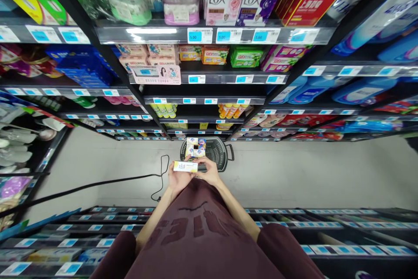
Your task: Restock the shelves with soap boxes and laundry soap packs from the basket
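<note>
Both my hands hold a small flat white-and-yellow box point(185, 166) in front of my body. My left hand point(176, 178) wraps its fingers round the box's left end. My right hand point(207, 173) grips the right end with curled fingers. Just beyond the hands, a dark shopping basket point(218, 153) stands on the floor with several small boxes point(195, 147) in its left part. I wear a dark red top point(199, 235).
Store shelves with soap boxes and bottles rise ahead, with LUX boxes point(223, 5) and price tags point(200, 35) on the rails. More shelving stands left, right and behind me. A black cable point(98, 184) runs across the pale floor to the left.
</note>
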`<state>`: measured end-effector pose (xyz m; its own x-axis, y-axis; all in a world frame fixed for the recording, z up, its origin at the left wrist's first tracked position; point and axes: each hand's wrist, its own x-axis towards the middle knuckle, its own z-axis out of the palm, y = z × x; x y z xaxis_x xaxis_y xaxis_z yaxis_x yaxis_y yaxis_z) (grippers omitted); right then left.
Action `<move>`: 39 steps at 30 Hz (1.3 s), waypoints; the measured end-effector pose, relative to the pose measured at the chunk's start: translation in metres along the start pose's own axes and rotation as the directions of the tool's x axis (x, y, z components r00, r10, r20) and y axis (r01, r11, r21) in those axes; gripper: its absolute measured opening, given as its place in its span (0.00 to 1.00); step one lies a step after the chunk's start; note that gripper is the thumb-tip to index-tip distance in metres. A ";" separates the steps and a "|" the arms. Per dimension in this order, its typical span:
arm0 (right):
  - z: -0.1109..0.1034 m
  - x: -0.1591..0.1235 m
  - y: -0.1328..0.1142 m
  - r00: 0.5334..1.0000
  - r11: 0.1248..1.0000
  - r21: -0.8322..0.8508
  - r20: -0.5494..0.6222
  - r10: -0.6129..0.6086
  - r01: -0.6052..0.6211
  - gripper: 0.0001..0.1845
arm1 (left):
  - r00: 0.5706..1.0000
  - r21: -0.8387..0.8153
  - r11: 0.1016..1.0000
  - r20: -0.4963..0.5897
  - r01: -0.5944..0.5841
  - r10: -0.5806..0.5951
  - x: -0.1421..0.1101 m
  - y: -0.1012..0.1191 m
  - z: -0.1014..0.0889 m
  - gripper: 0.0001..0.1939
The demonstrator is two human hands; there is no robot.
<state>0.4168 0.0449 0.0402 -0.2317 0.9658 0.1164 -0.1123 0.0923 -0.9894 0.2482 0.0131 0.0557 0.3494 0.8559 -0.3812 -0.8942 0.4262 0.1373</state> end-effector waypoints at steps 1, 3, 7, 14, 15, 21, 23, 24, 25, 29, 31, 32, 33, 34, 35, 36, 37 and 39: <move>0.000 0.000 0.000 1.000 1.000 0.002 0.002 0.003 -0.003 0.19 | 1.000 -0.001 1.000 0.002 0.000 0.000 0.000 0.000 0.000 0.42; 0.001 0.000 -0.001 1.000 1.000 0.019 0.010 0.012 -0.013 0.19 | 1.000 -0.005 1.000 0.006 -0.001 0.001 -0.001 0.000 -0.002 0.42; 0.003 0.000 -0.001 0.998 0.996 0.064 0.017 0.062 -0.063 0.22 | 1.000 -0.018 1.000 0.023 0.010 -0.009 -0.005 0.001 -0.006 0.42; 0.003 0.002 0.004 0.990 0.987 0.093 -0.028 0.138 -0.135 0.25 | 0.998 -0.027 0.999 0.061 0.019 -0.018 -0.006 0.002 -0.013 0.42; 0.002 0.003 0.005 0.987 0.983 0.100 -0.042 0.156 -0.151 0.25 | 0.997 -0.041 0.999 0.068 0.024 -0.021 -0.006 0.002 -0.014 0.42; 0.004 0.006 0.008 0.955 0.948 0.154 -0.055 0.291 -0.280 0.25 | 0.998 -0.111 0.993 0.042 0.051 -0.046 -0.010 -0.002 -0.022 0.37; 0.006 0.005 0.009 0.946 0.937 0.166 -0.052 0.321 -0.308 0.24 | 0.998 -0.126 0.991 0.021 0.053 -0.051 -0.011 -0.002 -0.025 0.36; 0.007 0.004 0.009 0.941 0.932 0.170 -0.055 0.333 -0.320 0.24 | 0.998 -0.131 0.990 0.011 0.058 -0.057 -0.011 -0.001 -0.026 0.36; 0.008 0.005 0.010 0.937 0.928 0.174 -0.059 0.344 -0.330 0.24 | 0.998 -0.134 0.989 -0.001 0.065 -0.065 -0.011 -0.001 -0.026 0.35; 0.008 0.007 0.013 0.922 0.914 0.186 -0.080 0.380 -0.360 0.26 | 0.995 -0.156 0.985 -0.057 0.074 -0.083 -0.008 -0.002 -0.026 0.33; 0.010 0.006 0.014 0.929 0.925 0.164 -0.084 0.359 -0.343 0.27 | 0.995 -0.180 0.983 -0.078 0.046 -0.061 -0.009 -0.004 -0.025 0.29; 0.011 0.005 0.013 0.938 0.935 0.145 -0.076 0.337 -0.324 0.27 | 0.995 -0.192 0.981 -0.088 0.027 -0.044 -0.010 -0.006 -0.025 0.27; 0.012 0.003 0.012 0.949 0.945 0.124 -0.048 0.312 -0.304 0.26 | 0.994 -0.198 0.980 -0.098 0.018 -0.038 -0.012 -0.007 -0.025 0.25; 0.011 0.002 0.013 0.956 0.951 0.105 -0.008 0.293 -0.290 0.27 | 0.991 -0.195 0.981 -0.126 0.011 -0.036 -0.012 -0.008 -0.025 0.23; 0.010 0.003 0.013 0.961 0.957 0.090 0.049 0.273 -0.276 0.28 | 0.985 -0.184 0.983 -0.166 0.015 -0.046 -0.011 -0.008 -0.025 0.21; 0.007 0.008 0.015 0.966 0.965 0.080 0.086 0.243 -0.250 0.30 | 0.973 -0.164 0.986 -0.222 0.026 -0.062 -0.008 -0.007 -0.026 0.20; 0.004 0.016 0.016 0.970 0.974 0.057 0.126 0.210 -0.218 0.31 | 0.956 -0.130 0.990 -0.280 0.055 -0.090 -0.004 -0.004 -0.025 0.20; -0.004 0.045 0.011 0.946 0.984 -0.102 0.278 0.168 -0.145 0.31 | 0.899 0.004 0.994 -0.426 0.112 -0.099 0.006 0.007 -0.021 0.20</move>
<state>0.4086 0.0901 0.0340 -0.5068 0.8615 -0.0320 0.0215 -0.0244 -0.9995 0.2382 0.0150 0.0354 0.2837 0.6023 -0.7462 -0.8485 0.5202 0.0973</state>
